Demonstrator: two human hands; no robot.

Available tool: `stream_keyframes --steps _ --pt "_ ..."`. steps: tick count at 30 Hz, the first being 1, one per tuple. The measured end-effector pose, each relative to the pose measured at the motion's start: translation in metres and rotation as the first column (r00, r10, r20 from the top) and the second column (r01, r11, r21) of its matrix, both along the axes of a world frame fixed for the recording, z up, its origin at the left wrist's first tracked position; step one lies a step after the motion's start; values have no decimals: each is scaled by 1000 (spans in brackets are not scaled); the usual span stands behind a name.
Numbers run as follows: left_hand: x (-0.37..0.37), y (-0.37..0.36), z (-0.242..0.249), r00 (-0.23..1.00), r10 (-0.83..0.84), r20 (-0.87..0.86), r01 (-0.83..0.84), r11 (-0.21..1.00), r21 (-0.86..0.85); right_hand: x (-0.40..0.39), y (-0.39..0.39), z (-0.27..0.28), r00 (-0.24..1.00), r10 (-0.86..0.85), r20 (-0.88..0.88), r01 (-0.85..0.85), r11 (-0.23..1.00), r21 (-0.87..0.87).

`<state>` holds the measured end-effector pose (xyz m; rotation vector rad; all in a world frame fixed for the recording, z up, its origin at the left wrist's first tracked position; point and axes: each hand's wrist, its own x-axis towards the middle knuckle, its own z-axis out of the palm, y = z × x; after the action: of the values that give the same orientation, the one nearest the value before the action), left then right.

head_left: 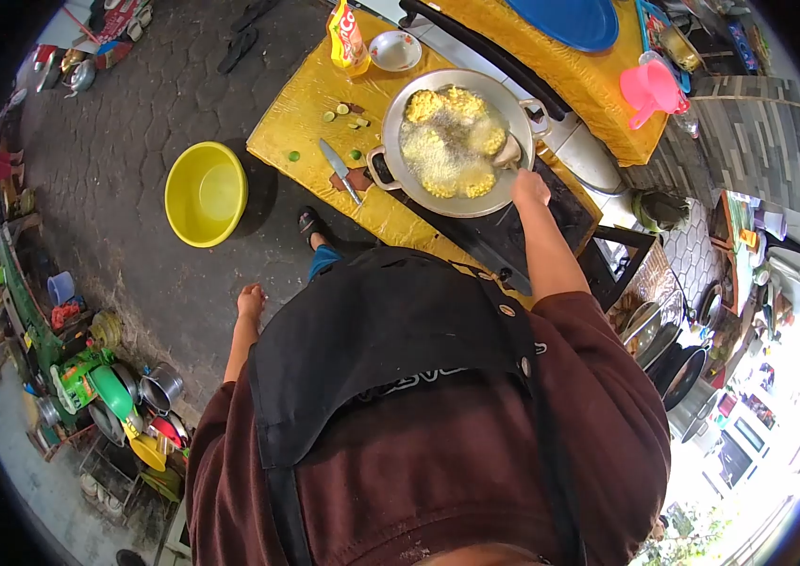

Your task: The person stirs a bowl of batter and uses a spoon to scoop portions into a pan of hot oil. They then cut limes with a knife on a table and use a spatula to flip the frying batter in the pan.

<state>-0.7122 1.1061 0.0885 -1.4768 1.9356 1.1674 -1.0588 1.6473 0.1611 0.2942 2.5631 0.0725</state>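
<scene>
yellow basin (205, 193) | yellow cloth (310, 104) — silver wok (398, 118) | pink jug (650, 90)

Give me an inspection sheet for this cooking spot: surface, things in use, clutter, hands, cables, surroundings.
Surface: yellow-covered table, with a dark stove beside it.
Things in use: wok on the stove, holding yellow fritters; spatula in the wok.
Clutter: knife, lime pieces, yellow packet, small bowl.
Hands: right hand at the wok's rim, on the spatula; left hand hangs free, holding nothing.
Cables: nothing seen.
Surroundings: yellow basin on paved ground, pink jug, pots at the left edge.
</scene>
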Motion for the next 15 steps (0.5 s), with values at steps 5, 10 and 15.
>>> stream_keyframes --steps 5,10,15 --pt "8 -8 -8 999 26 -25 -26 1000 14 4 14 0 999 -26 -21 26 1000 14" --pt "12 -15 -23 999 23 -25 -24 999 -24 -7 -1 3 999 8 -53 -8 1000 1" --pt "-6 -8 -10 999 22 -24 -22 1000 7 -42 -5 21 970 243 -20 -240 966 94"
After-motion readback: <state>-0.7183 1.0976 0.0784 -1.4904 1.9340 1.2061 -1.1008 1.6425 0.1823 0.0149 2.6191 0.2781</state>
